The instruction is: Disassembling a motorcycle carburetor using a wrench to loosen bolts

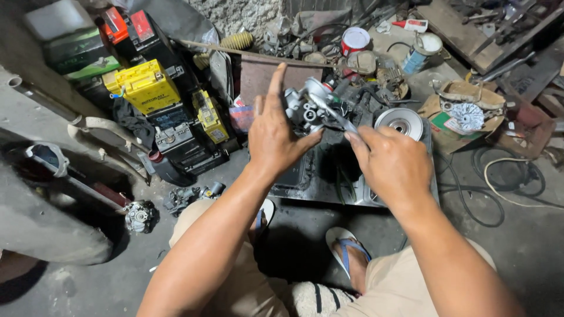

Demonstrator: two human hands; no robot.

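My left hand point(275, 134) is raised in the middle of the view, fingers spread upward, with its thumb against a grey metal carburetor-like part point(304, 107). How firmly it grips is hard to tell. My right hand point(392, 163) is closed on the handle end of a slim metal tool point(339, 116) whose tip reaches into that part. Both hands hover above a dark metal tray point(320, 179) on the floor.
A round silver pulley point(402, 122) lies on the tray's right side. Yellow and black batteries point(147, 85) are stacked at left. Cans point(355, 40), cables point(493, 176) and small engine parts point(140, 216) litter the concrete floor. My sandalled feet point(346, 246) are below.
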